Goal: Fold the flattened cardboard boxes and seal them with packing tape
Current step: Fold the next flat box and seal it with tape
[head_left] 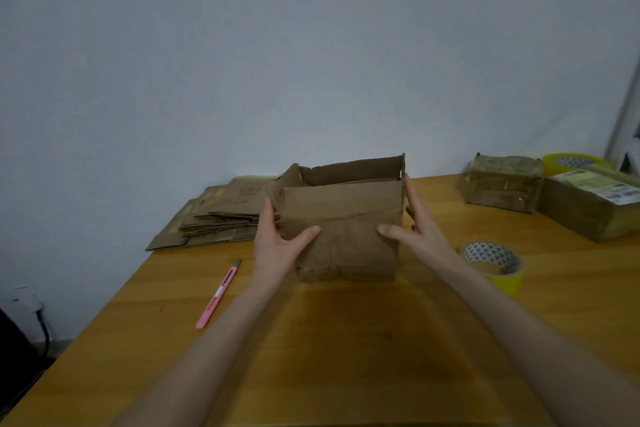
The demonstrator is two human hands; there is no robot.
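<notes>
From my remote seat I see the cardboard box [341, 229] standing on the bench [346, 340] near its middle, top flaps up and open, the near face creased and turned toward the camera. The left hand [277, 239] grips the box's left side, thumb laid across the front face and the fingers [268, 210] wrapped round the edge. The right hand [415, 222] holds the opposite side the same way: thumb on the front, fingers [408, 187] running up along the right wall. Both forearms reach in from the bottom of the view.

Behind the box to the left lies a stack of flattened cardboard [221, 215] at the bench's far edge. A pink cutter [219, 293] lies on the wood left of the left forearm. A yellow tape roll [493, 265] sits just right of the right wrist. Far right stand a taped box [502, 184], a labelled box [588, 208], and a second tape roll [571, 161] behind them.
</notes>
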